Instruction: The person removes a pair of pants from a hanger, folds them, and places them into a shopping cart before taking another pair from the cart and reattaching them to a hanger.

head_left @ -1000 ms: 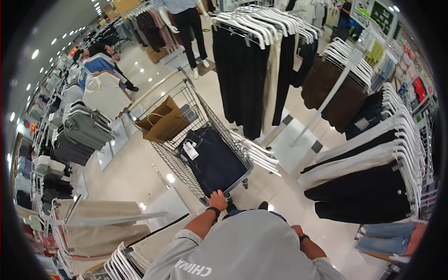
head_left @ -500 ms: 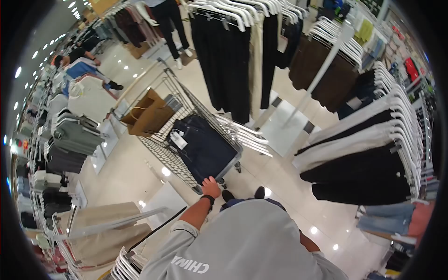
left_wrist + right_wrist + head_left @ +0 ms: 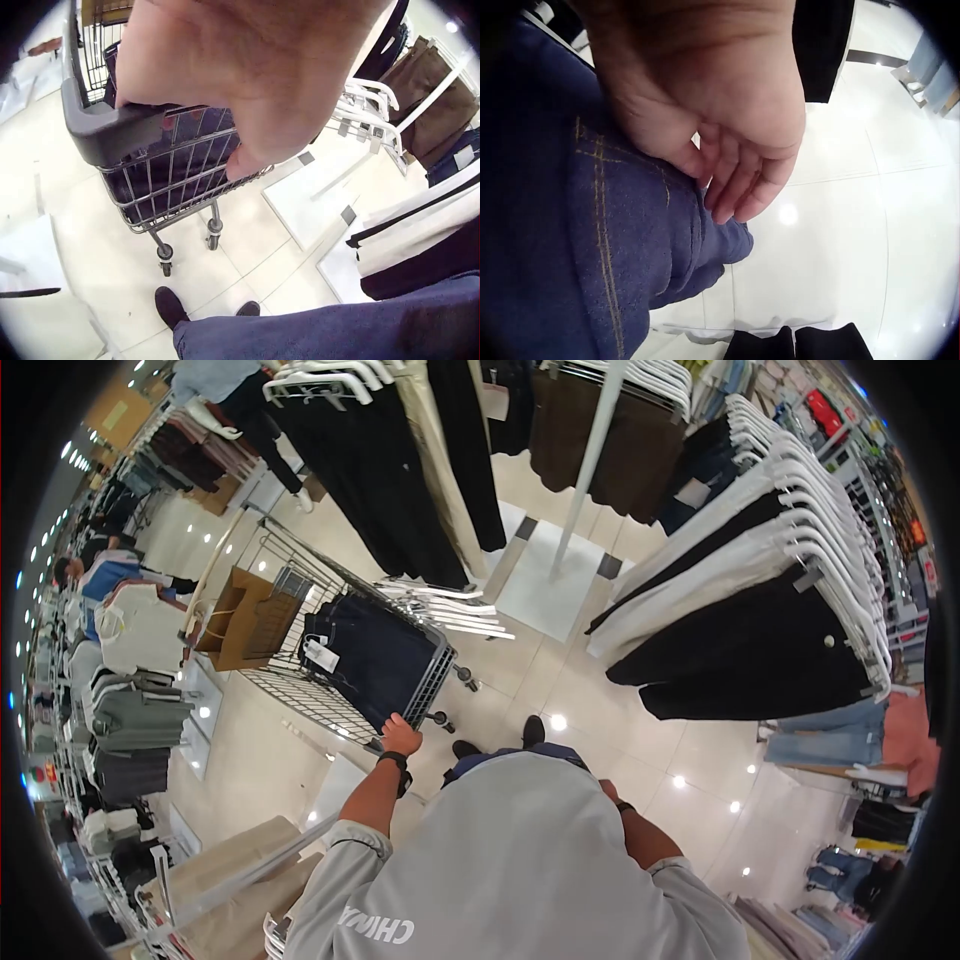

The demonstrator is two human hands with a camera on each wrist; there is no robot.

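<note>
My left hand (image 3: 401, 735) grips the near end rim of a wire shopping cart (image 3: 290, 696). In the left wrist view that hand (image 3: 247, 71) lies over the cart's grey rim (image 3: 101, 135), its thumb down against the wires. Folded dark navy trousers (image 3: 375, 660) with a white tag (image 3: 321, 654) lie in the cart, beside a brown paper bag (image 3: 240, 622). My right hand (image 3: 720, 135) hangs loosely curled beside the blue jeans (image 3: 645, 225) on my leg, holding nothing. In the head view the grey shirt mostly hides it.
White hangers (image 3: 450, 610) stick out beside the cart. Black trousers (image 3: 350, 470) hang ahead, and a rack of black and white trousers (image 3: 740, 640) stands at the right. Beige garments (image 3: 230, 860) hang at the lower left. A rack's white base (image 3: 550, 575) lies on the tiled floor.
The cart and the racks ahead have shifted left in the head view, and the right-hand rack has come nearer. My left hand has kept its hold on the cart.
</note>
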